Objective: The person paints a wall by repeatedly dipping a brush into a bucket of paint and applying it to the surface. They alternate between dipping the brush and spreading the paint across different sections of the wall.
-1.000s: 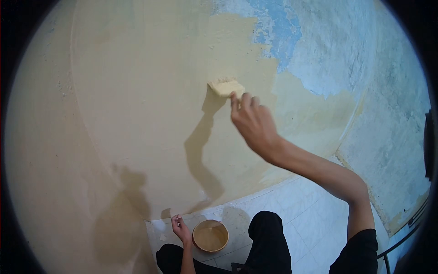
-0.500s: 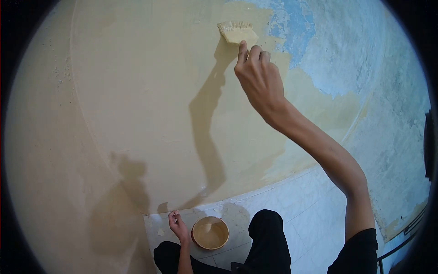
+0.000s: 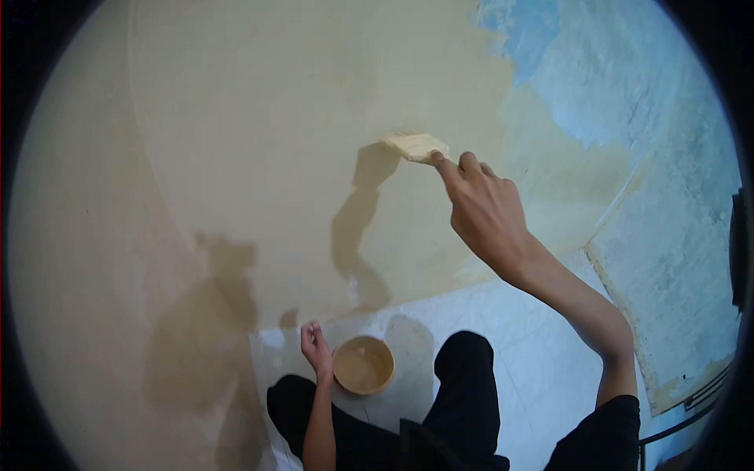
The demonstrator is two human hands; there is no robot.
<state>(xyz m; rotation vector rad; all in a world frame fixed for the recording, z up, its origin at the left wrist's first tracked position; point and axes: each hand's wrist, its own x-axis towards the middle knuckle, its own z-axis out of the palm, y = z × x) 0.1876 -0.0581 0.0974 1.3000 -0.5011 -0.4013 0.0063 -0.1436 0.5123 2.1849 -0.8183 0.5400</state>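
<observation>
My right hand [image 3: 488,208] is closed round the handle of a wide, flat paintbrush [image 3: 416,147] coated in cream paint. The brush's head lies against the wall [image 3: 283,141], angled up and to the left, and its handle is hidden in my grip. Down by my lap, my left hand [image 3: 316,349] has its fingers curled in, with nothing showing in them. Right beside that hand, a round tub [image 3: 364,390] of beige paint stands on the floor.
Cream paint covers most of the wall, while a blue, peeling patch [image 3: 528,35] shows at upper right. Pale floor tiles [image 3: 530,353] meet the wall's foot. My knees [image 3: 465,365] flank the tub. A dark metal rail [image 3: 675,428] is at lower right.
My right hand has brought the brush down the wall, and its bristles now point more to the left. The view has shifted slightly. My left hand stays beside the tub.
</observation>
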